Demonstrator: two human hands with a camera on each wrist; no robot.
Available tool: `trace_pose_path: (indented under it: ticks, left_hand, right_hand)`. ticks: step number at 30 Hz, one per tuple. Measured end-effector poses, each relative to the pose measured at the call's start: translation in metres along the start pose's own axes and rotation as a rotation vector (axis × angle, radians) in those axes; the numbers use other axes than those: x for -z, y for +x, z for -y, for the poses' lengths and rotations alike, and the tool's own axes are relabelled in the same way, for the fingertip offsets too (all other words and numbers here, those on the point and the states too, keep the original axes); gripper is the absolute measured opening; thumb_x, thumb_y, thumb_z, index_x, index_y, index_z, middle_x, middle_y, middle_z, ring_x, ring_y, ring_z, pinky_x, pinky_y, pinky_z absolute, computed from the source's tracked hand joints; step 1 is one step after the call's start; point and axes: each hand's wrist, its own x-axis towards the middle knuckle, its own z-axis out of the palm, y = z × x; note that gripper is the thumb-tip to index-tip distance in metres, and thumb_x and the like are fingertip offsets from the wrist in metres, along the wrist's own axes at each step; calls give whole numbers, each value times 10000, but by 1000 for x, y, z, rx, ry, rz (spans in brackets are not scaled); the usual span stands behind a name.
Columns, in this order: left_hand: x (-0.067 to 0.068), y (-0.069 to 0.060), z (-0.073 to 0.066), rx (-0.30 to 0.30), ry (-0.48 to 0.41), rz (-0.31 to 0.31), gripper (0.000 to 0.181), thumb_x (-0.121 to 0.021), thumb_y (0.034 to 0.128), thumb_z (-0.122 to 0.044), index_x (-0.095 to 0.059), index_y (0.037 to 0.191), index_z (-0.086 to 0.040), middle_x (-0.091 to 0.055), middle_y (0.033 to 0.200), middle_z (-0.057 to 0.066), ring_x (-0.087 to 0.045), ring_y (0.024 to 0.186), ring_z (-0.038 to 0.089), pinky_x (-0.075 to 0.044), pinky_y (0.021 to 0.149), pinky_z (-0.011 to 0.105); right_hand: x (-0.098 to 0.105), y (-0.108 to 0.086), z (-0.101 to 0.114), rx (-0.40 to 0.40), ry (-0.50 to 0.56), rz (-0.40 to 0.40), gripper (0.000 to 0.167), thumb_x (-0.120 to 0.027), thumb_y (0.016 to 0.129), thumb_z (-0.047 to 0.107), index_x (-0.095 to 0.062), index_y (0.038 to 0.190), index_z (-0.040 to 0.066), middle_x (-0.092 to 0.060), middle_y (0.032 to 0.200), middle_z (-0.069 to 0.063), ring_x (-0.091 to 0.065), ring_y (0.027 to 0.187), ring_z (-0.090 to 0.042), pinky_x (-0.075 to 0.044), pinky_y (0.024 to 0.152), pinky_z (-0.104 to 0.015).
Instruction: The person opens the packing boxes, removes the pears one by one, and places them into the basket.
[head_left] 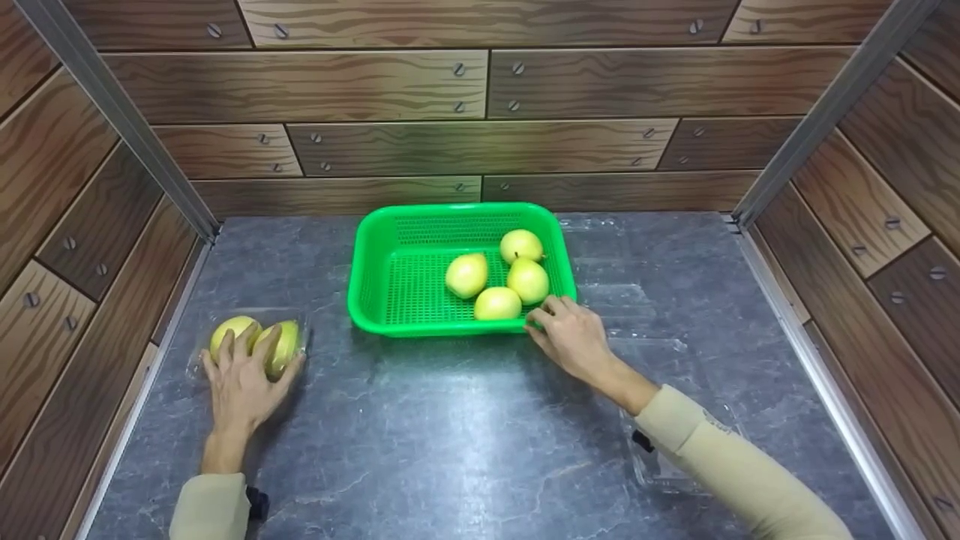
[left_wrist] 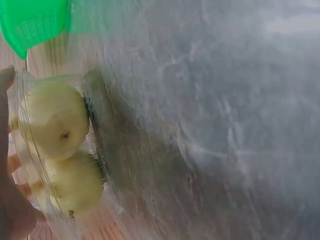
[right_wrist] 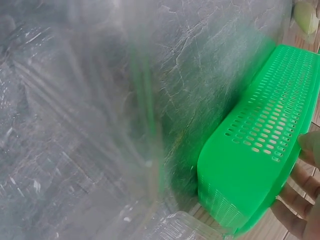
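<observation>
At the left of the head view, my left hand [head_left: 244, 390] is spread over a clear plastic container [head_left: 304, 319] holding two yellow-green pears [head_left: 234, 335]. The left wrist view shows both pears [left_wrist: 55, 120] side by side behind the clear wall, with fingers [left_wrist: 14, 162] round its far side. My right hand [head_left: 574, 337] grips the front right corner of a green basket [head_left: 442, 328], in which several pears [head_left: 466, 276] lie toward the right. In the right wrist view, fingertips [right_wrist: 295, 187] touch the rim of the basket [right_wrist: 240, 170].
Clear plastic containers [head_left: 615, 300] stand on the grey tabletop [head_left: 450, 427] right of the basket, and another [head_left: 664, 480] lies partly under the right forearm. Wood-patterned walls [head_left: 375, 82] with metal edges enclose the back and both sides.
</observation>
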Motion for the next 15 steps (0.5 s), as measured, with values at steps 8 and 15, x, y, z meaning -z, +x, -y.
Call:
trace_pose_path:
  ticks: [8, 15]
  left_hand:
    - [-1, -8, -6, -33, 10, -15, 636, -729, 928, -501, -632, 1436, -130, -510, 1530, 269, -336, 1480, 595, -116, 1197, 868]
    - [-4, -19, -19, -69, 7, -46, 636, -755, 901, -482, -653, 1413, -120, -547, 1492, 270, -377, 1452, 595, -159, 1179, 868]
  right_hand:
    - [0, 0, 0, 5, -2, -1, 130, -874, 872, 249, -789, 922, 163, -698, 875, -30, -622, 720, -182, -564, 518, -288]
    - [0, 0, 1, 5, -22, -3, 133, -876, 870, 253, -789, 923, 168, -700, 880, -28, -625, 727, -180, -566, 519, -288]
